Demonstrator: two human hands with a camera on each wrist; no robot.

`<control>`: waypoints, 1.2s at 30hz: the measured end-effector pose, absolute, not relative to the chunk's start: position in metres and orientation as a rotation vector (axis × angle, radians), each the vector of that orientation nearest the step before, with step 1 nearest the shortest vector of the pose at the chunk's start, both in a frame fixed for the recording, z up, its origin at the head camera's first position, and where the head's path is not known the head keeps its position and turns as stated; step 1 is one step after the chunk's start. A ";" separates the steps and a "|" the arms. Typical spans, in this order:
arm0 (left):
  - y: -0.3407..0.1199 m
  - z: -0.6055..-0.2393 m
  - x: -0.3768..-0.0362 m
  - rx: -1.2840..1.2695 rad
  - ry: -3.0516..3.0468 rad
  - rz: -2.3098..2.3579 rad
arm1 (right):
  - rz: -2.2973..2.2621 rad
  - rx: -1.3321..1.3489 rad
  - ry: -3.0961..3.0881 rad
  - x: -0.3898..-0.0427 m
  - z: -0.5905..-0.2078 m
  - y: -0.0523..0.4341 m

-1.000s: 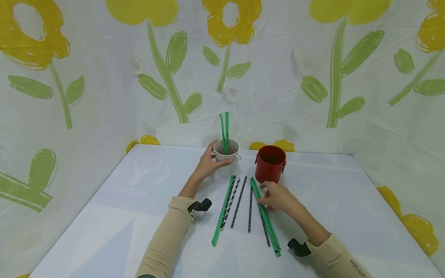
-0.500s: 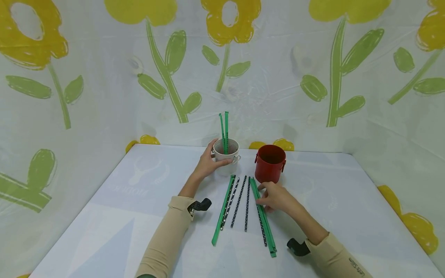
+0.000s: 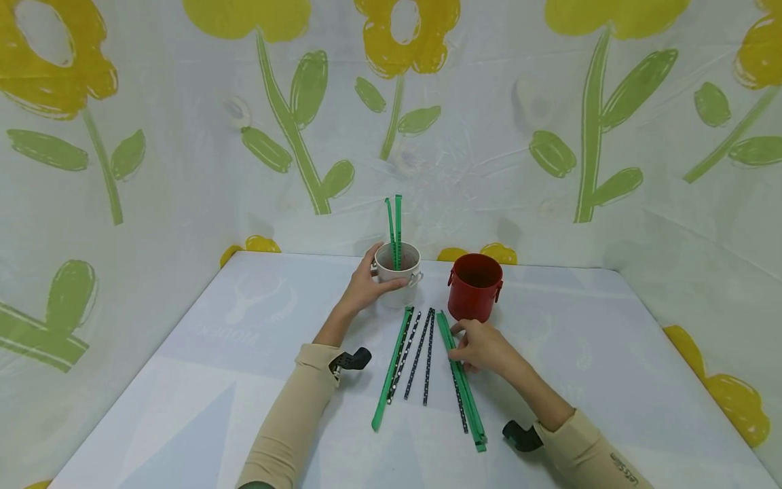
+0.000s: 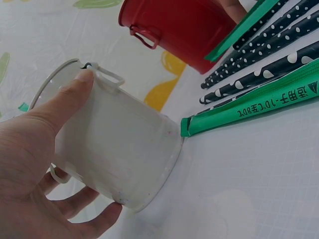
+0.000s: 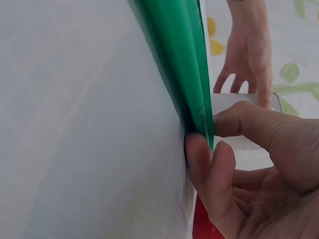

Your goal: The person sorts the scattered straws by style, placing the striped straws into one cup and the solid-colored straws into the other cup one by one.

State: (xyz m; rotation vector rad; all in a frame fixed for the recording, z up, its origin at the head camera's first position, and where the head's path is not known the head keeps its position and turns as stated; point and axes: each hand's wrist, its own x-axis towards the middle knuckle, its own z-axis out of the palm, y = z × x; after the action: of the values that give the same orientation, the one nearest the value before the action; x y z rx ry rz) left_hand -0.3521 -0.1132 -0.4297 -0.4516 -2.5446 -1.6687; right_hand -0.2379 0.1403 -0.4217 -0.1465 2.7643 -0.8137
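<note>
Green, flat and glossy, a pair of long plastic strips (image 3: 462,382) is lying on the white table (image 3: 611,353), and the right hand (image 3: 485,348) is pinching their far end between thumb and curled fingers (image 5: 212,174); the right wrist view shows the thin edges pressed together inside that pinch. Just behind the pinch a red metal bucket (image 3: 475,286) is standing, round, with small wire lugs at its rim. Just to the left of the pinched strips, dark paper straws (image 3: 421,353) with white dots are lying in a loose row, and beyond them another green strip (image 3: 392,370) bearing printed lettering is resting flat.

The left hand (image 3: 363,288) is wrapping around a pale, smooth cylindrical bucket (image 3: 398,275), thumb pressing at the rim by a wire lug, fingers curling round its far wall. Two green strips (image 3: 395,231) are standing upright out of that bucket, above the grasp. Both buckets are sitting well apart from the near table edge.
</note>
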 end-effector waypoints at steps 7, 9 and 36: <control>-0.114 -0.430 -0.353 -0.450 -2.547 -1.661 | -0.857 -0.128 2.732 -0.239 -0.420 0.142; -0.114 -0.430 -0.353 -0.451 -2.547 -1.661 | -0.875 -0.127 2.722 -0.239 -0.420 0.142; -0.114 -0.431 -0.353 -0.422 -2.562 -1.668 | -0.972 -0.207 2.680 -0.243 -0.417 0.148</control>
State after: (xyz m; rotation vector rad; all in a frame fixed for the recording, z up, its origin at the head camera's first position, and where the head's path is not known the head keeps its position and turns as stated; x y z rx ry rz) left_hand -0.3532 -0.1138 -0.4314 -0.4225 -2.5625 -1.6678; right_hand -0.2434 0.1478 -0.4170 -0.2075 2.6802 -0.9724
